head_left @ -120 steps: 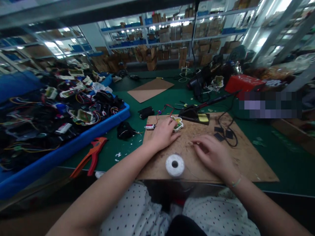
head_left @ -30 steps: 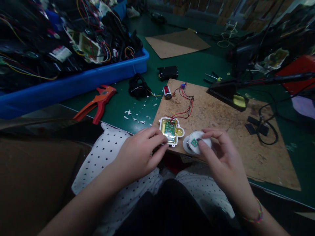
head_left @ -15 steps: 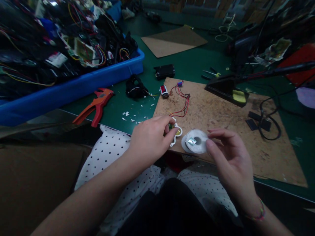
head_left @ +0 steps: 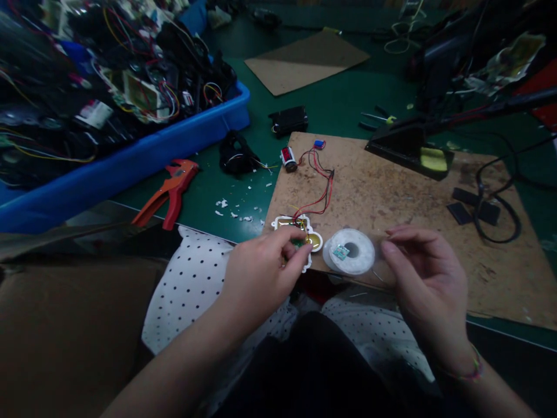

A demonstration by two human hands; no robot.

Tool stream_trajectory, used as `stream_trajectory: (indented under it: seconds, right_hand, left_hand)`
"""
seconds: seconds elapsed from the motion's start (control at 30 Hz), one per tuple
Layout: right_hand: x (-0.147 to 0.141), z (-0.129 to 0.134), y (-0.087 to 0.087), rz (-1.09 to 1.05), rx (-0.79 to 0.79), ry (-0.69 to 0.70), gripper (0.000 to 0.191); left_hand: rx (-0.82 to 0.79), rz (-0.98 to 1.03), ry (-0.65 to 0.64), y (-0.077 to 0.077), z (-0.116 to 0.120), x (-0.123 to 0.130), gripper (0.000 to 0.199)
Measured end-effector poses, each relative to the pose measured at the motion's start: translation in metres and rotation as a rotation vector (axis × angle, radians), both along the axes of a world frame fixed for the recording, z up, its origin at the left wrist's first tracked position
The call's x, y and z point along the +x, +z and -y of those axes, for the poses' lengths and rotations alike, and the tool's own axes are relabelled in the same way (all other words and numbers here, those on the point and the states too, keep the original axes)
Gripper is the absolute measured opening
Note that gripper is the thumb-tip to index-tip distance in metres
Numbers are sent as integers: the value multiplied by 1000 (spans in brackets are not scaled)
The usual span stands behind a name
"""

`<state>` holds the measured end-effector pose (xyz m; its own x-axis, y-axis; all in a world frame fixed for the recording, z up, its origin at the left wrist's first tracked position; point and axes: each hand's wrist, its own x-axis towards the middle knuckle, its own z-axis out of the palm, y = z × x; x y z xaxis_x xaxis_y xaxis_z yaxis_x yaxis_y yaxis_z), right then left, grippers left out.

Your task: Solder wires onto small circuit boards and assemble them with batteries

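Observation:
My left hand is over a white-framed part with gold and green surfaces at the board's front edge. Its thumb and index finger are bent close together there; whatever is between them is hidden. Red and black wires run from this part to a small blue connector. Just to the right lies a clear-white spool with a tiny green circuit board on it. My right hand is right of the spool, thumb and fingers apart, holding nothing visible. A thin wire end shows between spool and hand.
A blue bin heaped with black parts and wires fills the left. Orange-red cutters, black housings and white scraps lie nearby. On the brown board are a black holder with yellow sponge and a looped cable.
My right hand has moved right, off the spool's edge. My left hand has shifted slightly left and down, and more of the white-framed part shows. The view has turned a little.

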<state>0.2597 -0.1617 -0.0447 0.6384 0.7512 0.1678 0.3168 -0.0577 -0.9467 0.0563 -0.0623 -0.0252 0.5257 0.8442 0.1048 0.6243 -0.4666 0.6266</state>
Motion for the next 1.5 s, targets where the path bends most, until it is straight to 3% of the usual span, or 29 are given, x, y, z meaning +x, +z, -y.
stream_trajectory:
  seconds: [0.13, 0.33, 0.9, 1.07, 1.17, 1.23, 1.3, 1.37, 1.5]
  right_hand:
    - [1, -1, -2, 8, 41, 5, 15]
    - [1, 1, -5, 7, 67, 20, 13]
    - [0, 2, -5, 35, 78, 13, 10]
    - [1, 2, -6, 42, 88, 17, 10]
    - [1, 2, -6, 36, 87, 20, 10]
    - [0, 2, -6, 33, 87, 24, 10]
    - [0, 1, -5, 31, 92, 27, 10]
    - [0, 1, -5, 30, 92, 34, 10]
    - [0, 2, -7, 33, 94, 58, 9]
  left_hand:
    - [-3, 6, 81, 0, 1, 4, 18]
    - [-9, 7, 105, 0, 0, 10, 21]
    - [-7, 12, -4, -3, -6, 10, 29]
    - [105, -13, -2, -4, -3, 7, 22]
    - [183, -157, -41, -1, -3, 10, 32]
    - [201, -274, -50, 1, -4, 13, 51]
    - [156, -320, -33, 4, -7, 15, 75]
    - [27, -235, -9, 6, -10, 15, 95]
    - [-473, 187, -6, 10, -19, 10, 111]
